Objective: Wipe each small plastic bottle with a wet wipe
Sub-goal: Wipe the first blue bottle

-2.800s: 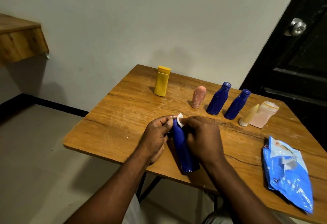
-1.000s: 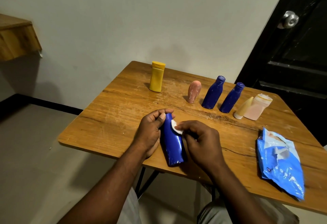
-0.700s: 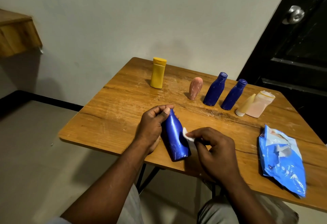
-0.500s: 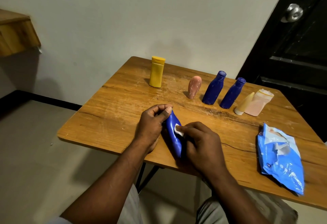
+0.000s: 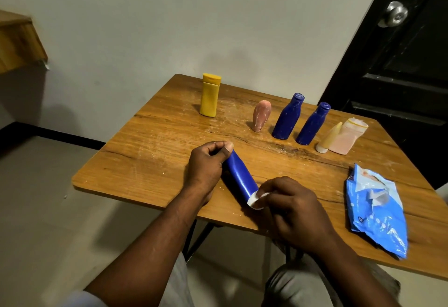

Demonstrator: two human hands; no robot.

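Observation:
My left hand (image 5: 208,166) grips the neck end of a dark blue plastic bottle (image 5: 241,177), which is tilted with its base toward me over the wooden table (image 5: 150,161). My right hand (image 5: 293,209) pinches a small white wet wipe (image 5: 256,200) against the bottle's base end. Further back stand a yellow bottle (image 5: 210,95), a pink bottle (image 5: 260,115), two more blue bottles (image 5: 287,117) (image 5: 313,124), a cream bottle (image 5: 329,137) and a pale pink bottle (image 5: 348,135).
A crumpled blue wet-wipe pack (image 5: 377,211) lies at the table's right near edge. A black door with a round knob (image 5: 395,14) is at the right. A wooden shelf (image 5: 19,42) juts from the wall at the left.
My right hand has slid the wipe down the blue bottle from its upper body to its base end. My left hand has kept its hold on the neck.

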